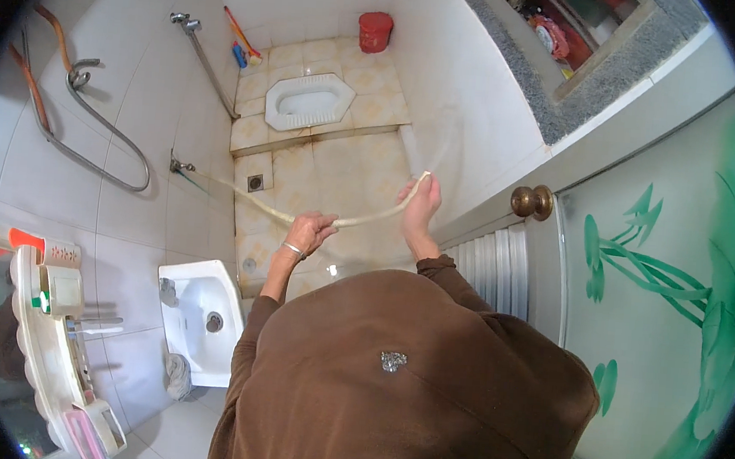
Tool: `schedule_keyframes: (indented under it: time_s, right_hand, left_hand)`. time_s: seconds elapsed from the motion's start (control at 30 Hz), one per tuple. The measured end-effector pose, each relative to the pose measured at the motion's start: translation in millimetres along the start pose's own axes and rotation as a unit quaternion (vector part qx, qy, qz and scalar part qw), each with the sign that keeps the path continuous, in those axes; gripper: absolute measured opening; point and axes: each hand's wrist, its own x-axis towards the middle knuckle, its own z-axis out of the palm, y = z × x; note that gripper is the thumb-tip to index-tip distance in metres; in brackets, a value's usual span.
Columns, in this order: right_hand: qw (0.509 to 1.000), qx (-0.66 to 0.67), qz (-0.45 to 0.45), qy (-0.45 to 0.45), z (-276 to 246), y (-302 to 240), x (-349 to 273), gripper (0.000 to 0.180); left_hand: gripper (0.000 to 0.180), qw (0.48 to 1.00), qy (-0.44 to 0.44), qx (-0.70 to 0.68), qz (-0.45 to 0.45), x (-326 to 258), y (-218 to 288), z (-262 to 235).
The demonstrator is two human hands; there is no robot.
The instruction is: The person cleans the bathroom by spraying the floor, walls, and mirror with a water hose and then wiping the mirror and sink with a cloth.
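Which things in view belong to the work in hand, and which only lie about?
In use:
pale hose, in the left hand and right hand
wall tap, where the hose leads

Just nearby:
red bucket
grey cloth beside the washbasin
squat toilet

Ahead of the left hand [309, 232], open room is offered over the tiled floor [329, 170] up to a raised step [340, 136]. To its left, the way is crossed by the hose [359, 222], stretched to a wall tap [181, 165]; behind-left, passage is blocked by the sink [198, 302]. Right of the right hand [422, 206], reach is limited by a doorknob [531, 202].
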Motion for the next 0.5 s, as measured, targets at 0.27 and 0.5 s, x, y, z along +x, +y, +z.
schedule_keyframes:
  time_s: [0.27, 0.5]
  right_hand:
    - [1.0, -0.018, -0.004, 0.007, -18, -16, -27, 0.029]
    - [0.999, -0.012, -0.04, 0.005, -35, -22, -37, 0.035]
  left_hand:
    - [0.021, 0.999, 0.005, -0.043, 0.022, -14, -10, 28]
    - [0.022, 0.997, -0.048, -0.057, 0.026, 10, -16, 23]
